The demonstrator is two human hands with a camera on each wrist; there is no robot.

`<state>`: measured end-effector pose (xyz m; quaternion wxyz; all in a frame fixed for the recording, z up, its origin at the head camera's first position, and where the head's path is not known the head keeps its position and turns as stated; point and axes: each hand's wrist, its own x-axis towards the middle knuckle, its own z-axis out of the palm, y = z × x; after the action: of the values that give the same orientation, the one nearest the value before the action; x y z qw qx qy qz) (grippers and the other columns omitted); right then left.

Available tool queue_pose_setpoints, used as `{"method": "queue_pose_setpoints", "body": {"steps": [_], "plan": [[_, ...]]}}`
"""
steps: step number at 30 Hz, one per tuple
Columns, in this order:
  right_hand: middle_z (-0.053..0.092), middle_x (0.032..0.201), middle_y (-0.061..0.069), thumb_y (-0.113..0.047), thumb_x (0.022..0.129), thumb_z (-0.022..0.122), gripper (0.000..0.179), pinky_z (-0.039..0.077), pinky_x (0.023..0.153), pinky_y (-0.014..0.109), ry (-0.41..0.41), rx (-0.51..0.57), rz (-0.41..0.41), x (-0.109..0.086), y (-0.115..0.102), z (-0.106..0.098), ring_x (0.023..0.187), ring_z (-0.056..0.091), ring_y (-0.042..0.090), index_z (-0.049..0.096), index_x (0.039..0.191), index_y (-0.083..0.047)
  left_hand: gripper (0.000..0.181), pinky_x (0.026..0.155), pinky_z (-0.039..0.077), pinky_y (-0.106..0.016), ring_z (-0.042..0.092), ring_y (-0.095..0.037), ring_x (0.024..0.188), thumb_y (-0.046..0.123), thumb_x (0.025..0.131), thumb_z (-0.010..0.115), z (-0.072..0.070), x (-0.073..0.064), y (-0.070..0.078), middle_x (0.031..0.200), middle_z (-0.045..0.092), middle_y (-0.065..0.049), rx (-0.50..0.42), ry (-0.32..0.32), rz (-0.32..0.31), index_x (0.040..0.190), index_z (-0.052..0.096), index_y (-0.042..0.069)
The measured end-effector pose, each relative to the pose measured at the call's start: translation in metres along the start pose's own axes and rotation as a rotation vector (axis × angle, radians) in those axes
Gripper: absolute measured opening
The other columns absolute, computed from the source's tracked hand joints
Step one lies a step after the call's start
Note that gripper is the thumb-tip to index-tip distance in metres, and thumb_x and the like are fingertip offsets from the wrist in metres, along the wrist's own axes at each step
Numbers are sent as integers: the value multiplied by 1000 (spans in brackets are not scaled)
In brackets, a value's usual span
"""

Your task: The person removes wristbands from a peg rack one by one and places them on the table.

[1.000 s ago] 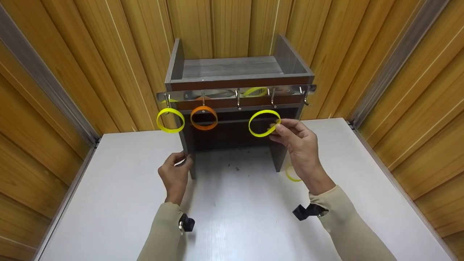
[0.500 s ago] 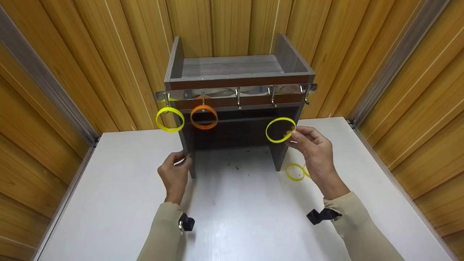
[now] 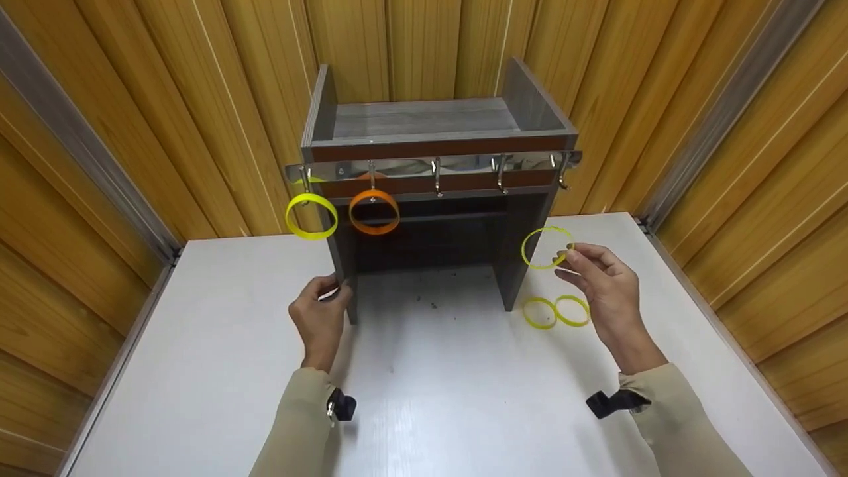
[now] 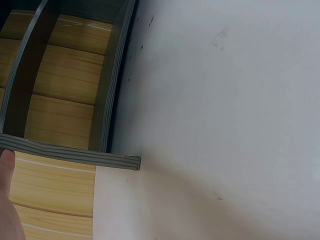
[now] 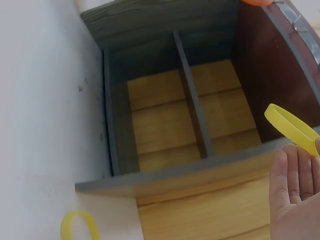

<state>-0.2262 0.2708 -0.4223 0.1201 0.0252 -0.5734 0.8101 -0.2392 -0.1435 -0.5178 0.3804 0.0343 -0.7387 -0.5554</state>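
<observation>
My right hand (image 3: 613, 285) pinches a yellow wristband (image 3: 543, 266) between thumb and fingers, in the air right of the grey wooden shelf (image 3: 424, 119). In the right wrist view the same wristband stands out from the fingertips. My left hand (image 3: 321, 321) grips the front edge of the shelf's left side panel (image 4: 75, 156), low down. Across the shelf's front runs a shiny metal hook rail (image 3: 467, 163). A yellow hanging wristband (image 3: 311, 234) is on its leftmost hook, an orange wristband (image 3: 374, 230) on the one beside it. The hooks farther right are bare.
Two more yellow wristbands (image 3: 575, 324) lie side by side on the white table (image 3: 424, 397), by the shelf's right foot. Yellow wood-patterned walls (image 3: 421, 50) enclose the back and both sides.
My right hand has moved right and down with the yellow wristband, away from the hooks. The two wristbands on the table have come into full view. My left hand has stayed put.
</observation>
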Motion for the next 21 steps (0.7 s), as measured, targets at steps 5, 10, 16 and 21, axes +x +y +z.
{"method": "queue_pose_setpoints", "body": {"steps": [5, 10, 16, 21], "plan": [[77, 101, 11, 2, 101, 69, 8, 65, 89, 36, 4, 25, -6, 0, 1, -16, 94, 76, 22, 71, 109, 1, 15, 76, 65, -23, 78, -28, 90, -11, 81, 79, 0, -1, 1, 94, 78, -14, 13, -7, -7, 95, 77, -4], [76, 102, 11, 1, 101, 70, 9, 65, 90, 37, 34, 34, 2, 1, 3, -35, 94, 76, 21, 71, 110, 2, 15, 76, 65, -22, 77, -25, 89, -9, 82, 80, 1, -1, 0, 94, 79, -14, 32, -8, -11, 96, 77, -4], [77, 100, 12, 1, 99, 72, 10, 65, 89, 36, 75, 79, 32, 5, 7, -58, 91, 77, 22, 72, 109, 3, 15, 75, 64, -21, 78, -25, 89, -10, 82, 80, 1, -2, 0, 93, 79, -14, 42, -3, -12, 95, 77, -4], [77, 99, 13, 2, 98, 74, 10, 65, 88, 35, 123, 121, 52, 11, 12, -75, 89, 78, 21, 73, 108, 3, 15, 75, 64, -20, 78, -25, 89, -11, 81, 79, 1, -2, 1, 94, 79, -14, 40, -5, -27, 94, 77, -4]]}}
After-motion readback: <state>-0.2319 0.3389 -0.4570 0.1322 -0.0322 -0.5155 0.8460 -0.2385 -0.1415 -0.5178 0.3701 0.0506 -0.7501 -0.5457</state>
